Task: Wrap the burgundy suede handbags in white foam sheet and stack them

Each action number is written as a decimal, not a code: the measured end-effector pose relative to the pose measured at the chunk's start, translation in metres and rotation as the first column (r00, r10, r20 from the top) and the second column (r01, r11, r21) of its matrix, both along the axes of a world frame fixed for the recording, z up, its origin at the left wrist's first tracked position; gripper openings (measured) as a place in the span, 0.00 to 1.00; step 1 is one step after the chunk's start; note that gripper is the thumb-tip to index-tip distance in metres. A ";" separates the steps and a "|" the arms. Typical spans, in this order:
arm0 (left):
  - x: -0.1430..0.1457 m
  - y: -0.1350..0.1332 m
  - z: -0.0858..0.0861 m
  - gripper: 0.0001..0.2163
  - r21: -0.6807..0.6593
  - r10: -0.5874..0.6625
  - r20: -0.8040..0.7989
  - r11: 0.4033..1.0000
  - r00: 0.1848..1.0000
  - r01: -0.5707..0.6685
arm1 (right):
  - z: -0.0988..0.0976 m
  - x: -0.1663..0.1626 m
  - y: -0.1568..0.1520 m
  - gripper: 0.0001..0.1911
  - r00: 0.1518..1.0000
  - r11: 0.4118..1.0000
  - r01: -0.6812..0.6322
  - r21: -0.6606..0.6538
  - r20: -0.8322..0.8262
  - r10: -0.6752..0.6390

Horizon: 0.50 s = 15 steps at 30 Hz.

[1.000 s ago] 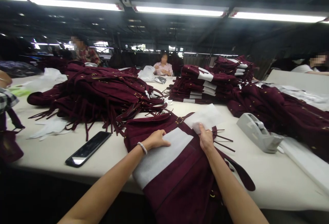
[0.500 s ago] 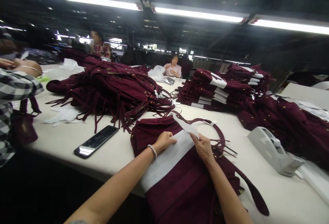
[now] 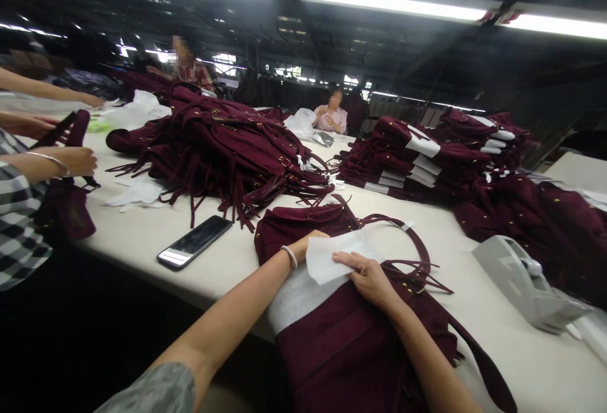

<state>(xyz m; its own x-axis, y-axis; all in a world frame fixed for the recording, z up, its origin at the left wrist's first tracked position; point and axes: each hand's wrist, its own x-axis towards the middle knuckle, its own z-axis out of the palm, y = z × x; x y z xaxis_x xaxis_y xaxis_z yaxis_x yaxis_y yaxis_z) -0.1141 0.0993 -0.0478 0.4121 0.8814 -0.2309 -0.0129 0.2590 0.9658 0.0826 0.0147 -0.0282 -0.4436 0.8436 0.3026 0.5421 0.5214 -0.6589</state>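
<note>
A burgundy bag (image 3: 351, 343) with straps and small gold-coloured fittings lies in front of me, over the table's near edge. A white paper-like band (image 3: 294, 305) runs across it, its loose end (image 3: 325, 261) folded over the top. My right hand (image 3: 372, 277) has this end between its fingers, index finger stretched along the white surface. My left hand (image 3: 308, 245) is on the upper part of the bag, its fingers mostly hidden behind the raised white end. A curved strap (image 3: 420, 236) rises beyond my right hand.
A black phone (image 3: 194, 242) and white sheets (image 3: 135, 191) lie to the left. A heap of burgundy bags (image 3: 227, 141) stands behind, banded stacks (image 3: 403, 154) at back right. A grey tape dispenser (image 3: 526, 280) sits right. At left, a co-worker's hand (image 3: 78, 161) holds burgundy straps.
My right hand has brought the white band's loose end down and leftward, over my left hand's fingers. At left, a co-worker's arms reach farther in, with burgundy straps lifted. The view has shifted slightly.
</note>
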 end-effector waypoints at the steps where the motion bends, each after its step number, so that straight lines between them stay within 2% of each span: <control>1: -0.001 -0.001 0.002 0.12 -0.002 -0.016 -0.021 1.000 1.000 0.016 | 0.000 -0.002 -0.001 0.31 0.999 1.000 -0.023 -0.001 0.031 0.024; 4: -0.002 -0.006 0.008 0.14 0.006 -0.045 -0.076 0.999 0.996 0.046 | 0.000 -0.004 -0.003 0.32 0.994 0.998 -0.063 0.022 0.091 0.060; 10: 0.001 -0.015 0.022 0.28 0.060 -0.025 -0.142 0.998 0.990 0.034 | 0.001 -0.005 -0.007 0.30 0.986 0.990 -0.141 0.026 0.094 0.138; 15: -0.002 -0.016 0.027 0.19 0.099 -0.110 -0.210 0.986 0.971 0.133 | 0.002 -0.006 -0.004 0.31 0.979 0.989 -0.149 0.012 0.140 0.146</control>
